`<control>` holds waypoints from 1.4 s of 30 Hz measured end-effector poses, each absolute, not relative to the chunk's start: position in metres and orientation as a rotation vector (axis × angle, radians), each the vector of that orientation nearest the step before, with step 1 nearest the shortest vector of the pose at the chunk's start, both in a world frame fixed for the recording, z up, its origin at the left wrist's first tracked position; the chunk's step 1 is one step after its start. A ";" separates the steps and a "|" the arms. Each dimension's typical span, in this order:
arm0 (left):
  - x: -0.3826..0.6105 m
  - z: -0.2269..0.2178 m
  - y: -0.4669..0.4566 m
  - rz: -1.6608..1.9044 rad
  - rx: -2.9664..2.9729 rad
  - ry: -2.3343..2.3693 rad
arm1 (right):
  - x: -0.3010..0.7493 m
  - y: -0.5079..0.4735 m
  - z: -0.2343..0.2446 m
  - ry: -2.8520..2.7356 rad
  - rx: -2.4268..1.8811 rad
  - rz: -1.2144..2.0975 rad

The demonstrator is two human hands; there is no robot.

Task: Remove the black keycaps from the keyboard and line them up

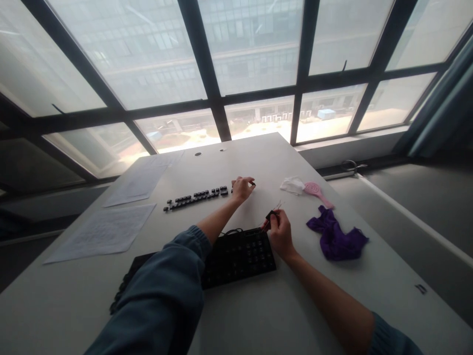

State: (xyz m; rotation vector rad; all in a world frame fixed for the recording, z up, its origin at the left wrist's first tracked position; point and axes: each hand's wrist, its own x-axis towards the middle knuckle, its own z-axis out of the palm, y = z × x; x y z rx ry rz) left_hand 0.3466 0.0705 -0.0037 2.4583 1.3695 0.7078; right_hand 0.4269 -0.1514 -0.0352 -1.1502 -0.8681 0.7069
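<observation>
— Left of frame?
— Papers (103, 229) lie flat. Loose keys (195, 195) sit in one row, seemingly kept in order. The left hand (242, 188) pinches a dark cap (253, 184) at the row's end.
— And right?
— The right hand (281, 232) grips a small black tool (271, 215) just beyond the keyboard (240, 256). A purple cloth (336, 236) lies aside.

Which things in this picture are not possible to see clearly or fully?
1. Head view: the left part of the keyboard is hidden behind the left sleeve.
2. Head view: the small black tool in the right hand is too small to identify, and fingers partly cover it.
3. Head view: whether the left hand pinches anything is too small to tell.
4. Head view: the print on the row of keycaps and the papers is too small and blurred.
</observation>
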 end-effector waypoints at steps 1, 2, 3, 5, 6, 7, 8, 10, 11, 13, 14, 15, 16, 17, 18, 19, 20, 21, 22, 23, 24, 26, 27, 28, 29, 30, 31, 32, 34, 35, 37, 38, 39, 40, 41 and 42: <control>0.347 -0.006 0.072 0.690 2.468 1.376 | 0.427 -0.151 -0.035 -0.869 -1.147 0.712; 0.347 -0.008 0.074 0.674 2.477 1.381 | 0.426 -0.151 -0.035 -0.871 -1.147 0.714; 0.347 -0.010 0.075 0.658 2.484 1.385 | 0.426 -0.151 -0.035 -0.873 -1.151 0.711; 0.344 -0.011 0.077 0.628 2.498 1.386 | 0.425 -0.151 -0.035 -0.882 -1.163 0.702; 0.342 -0.010 0.078 0.613 2.504 1.383 | 0.425 -0.152 -0.034 -0.885 -1.168 0.698; 0.340 -0.009 0.079 0.603 2.510 1.379 | 0.425 -0.152 -0.034 -0.887 -1.172 0.695; 0.337 -0.008 0.080 0.595 2.519 1.373 | 0.425 -0.153 -0.033 -0.889 -1.173 0.691; 0.332 -0.004 0.083 0.571 2.545 1.362 | 0.425 -0.153 -0.033 -0.898 -1.171 0.687; 0.329 -0.002 0.084 0.551 2.560 1.354 | 0.425 -0.154 -0.032 -0.901 -1.170 0.685; 0.325 0.001 0.086 0.498 2.585 1.335 | 0.425 -0.154 -0.032 -0.907 -1.164 0.692; 0.324 0.002 0.087 0.472 2.592 1.324 | 0.425 -0.154 -0.032 -0.905 -1.162 0.695; 0.324 0.002 0.089 0.454 2.594 1.312 | 0.425 -0.153 -0.033 -0.903 -1.158 0.700; 0.324 0.001 0.090 0.443 2.596 1.302 | 0.425 -0.153 -0.033 -0.900 -1.156 0.701; 0.325 0.001 0.091 0.436 2.596 1.295 | 0.425 -0.153 -0.033 -0.898 -1.155 0.700; 0.326 0.000 0.093 0.430 2.596 1.288 | 0.425 -0.153 -0.033 -0.898 -1.155 0.696; 0.328 -0.001 0.094 0.427 2.595 1.283 | 0.425 -0.153 -0.034 -0.898 -1.156 0.692; 0.329 -0.001 0.095 0.423 2.593 1.280 | 0.426 -0.153 -0.034 -0.899 -1.155 0.689; 0.330 -0.002 0.096 0.419 2.590 1.277 | 0.426 -0.152 -0.034 -0.899 -1.154 0.687; 0.331 -0.002 0.097 0.415 2.588 1.274 | 0.426 -0.152 -0.035 -0.900 -1.154 0.688; 0.331 -0.002 0.097 0.411 2.585 1.271 | 0.426 -0.152 -0.035 -0.901 -1.155 0.691; 0.332 -0.002 0.098 0.408 2.583 1.270 | 0.425 -0.152 -0.035 -0.900 -1.157 0.694; 0.332 -0.002 0.098 0.403 2.579 1.272 | 0.425 -0.152 -0.035 -0.904 -1.164 0.697; 0.332 -0.001 0.098 0.402 2.576 1.275 | 0.425 -0.152 -0.034 -0.905 -1.165 0.698; 0.333 -0.001 0.097 0.402 2.572 1.279 | 0.425 -0.152 -0.034 -0.906 -1.164 0.700; 0.333 -0.001 0.097 0.401 2.569 1.283 | 0.425 -0.152 -0.034 -0.905 -1.161 0.701; 0.334 -0.001 0.097 0.401 2.565 1.285 | 0.425 -0.152 -0.034 -0.905 -1.156 0.702; 0.334 -0.001 0.097 0.401 2.561 1.286 | 0.425 -0.152 -0.034 -0.903 -1.152 0.703; 0.335 -0.001 0.098 0.401 2.557 1.285 | 0.425 -0.152 -0.034 -0.902 -1.150 0.703; 0.336 -0.002 0.098 0.404 2.548 1.284 | 0.425 -0.152 -0.034 -0.903 -1.154 0.703; 0.336 -0.002 0.099 0.406 2.543 1.284 | 0.425 -0.152 -0.035 -0.904 -1.159 0.703; 0.336 -0.002 0.099 0.408 2.536 1.284 | 0.425 -0.152 -0.035 -0.905 -1.167 0.704; 0.335 -0.002 0.099 0.409 2.533 1.284 | 0.425 -0.152 -0.036 -0.905 -1.168 0.705; 0.335 -0.002 0.099 0.410 2.531 1.283 | 0.425 -0.152 -0.036 -0.904 -1.166 0.708; 0.334 -0.002 0.099 0.410 2.529 1.282 | 0.426 -0.152 -0.036 -0.904 -1.163 0.710; 0.334 -0.002 0.099 0.410 2.528 1.279 | 0.426 -0.152 -0.036 -0.902 -1.160 0.713; 0.334 -0.002 0.099 0.409 2.527 1.276 | 0.426 -0.152 -0.035 -0.902 -1.158 0.716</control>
